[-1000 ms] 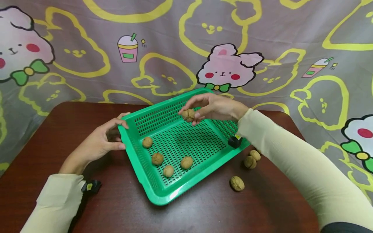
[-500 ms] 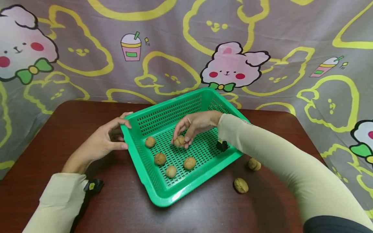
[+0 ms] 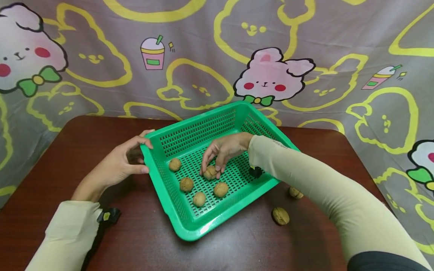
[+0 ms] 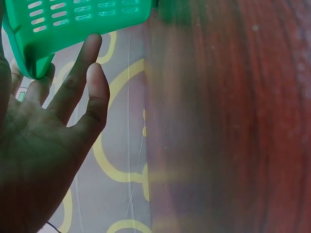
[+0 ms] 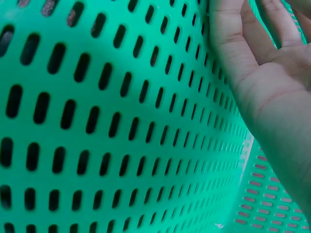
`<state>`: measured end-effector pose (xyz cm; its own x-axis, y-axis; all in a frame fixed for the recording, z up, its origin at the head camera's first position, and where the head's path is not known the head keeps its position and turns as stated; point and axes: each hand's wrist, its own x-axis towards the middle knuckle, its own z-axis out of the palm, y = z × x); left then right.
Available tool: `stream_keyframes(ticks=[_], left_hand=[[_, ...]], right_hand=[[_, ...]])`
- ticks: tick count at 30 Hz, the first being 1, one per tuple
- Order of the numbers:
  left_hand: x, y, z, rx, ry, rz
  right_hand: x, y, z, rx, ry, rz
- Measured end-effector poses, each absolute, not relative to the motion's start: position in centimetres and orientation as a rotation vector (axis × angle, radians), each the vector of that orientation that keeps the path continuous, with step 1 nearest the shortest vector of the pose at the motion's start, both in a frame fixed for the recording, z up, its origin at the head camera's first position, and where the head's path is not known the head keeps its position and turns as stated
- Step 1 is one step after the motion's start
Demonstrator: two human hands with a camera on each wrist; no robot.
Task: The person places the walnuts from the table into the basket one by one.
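Walnut is pinched by right hand, low inside green basket gripped by left hand; release should be gentle, clear of other walnuts beside right hand.

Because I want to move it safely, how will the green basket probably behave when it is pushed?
The green basket would probably feel light, since its walls are thin and full of slots. It looks unlikely to tip, being wider than tall. The rounded walnuts inside may roll.

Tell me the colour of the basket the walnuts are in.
The basket is bright green all over, shown best in the head view.
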<state>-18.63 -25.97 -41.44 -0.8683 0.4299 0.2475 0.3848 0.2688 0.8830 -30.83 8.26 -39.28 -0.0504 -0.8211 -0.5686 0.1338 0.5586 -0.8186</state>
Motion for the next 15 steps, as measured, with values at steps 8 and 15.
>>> stream_keyframes(ticks=[8,15], left_hand=[[-18.7,-26.0,-41.4,0.781,2.45,1.717],[-18.5,-25.9,-41.4,0.745,2.49,1.671]], right_hand=[[-30.8,8.4,-39.0,-0.643,1.446,-0.853],[-30.8,9.1,-38.1,-0.666,1.527,-0.84]])
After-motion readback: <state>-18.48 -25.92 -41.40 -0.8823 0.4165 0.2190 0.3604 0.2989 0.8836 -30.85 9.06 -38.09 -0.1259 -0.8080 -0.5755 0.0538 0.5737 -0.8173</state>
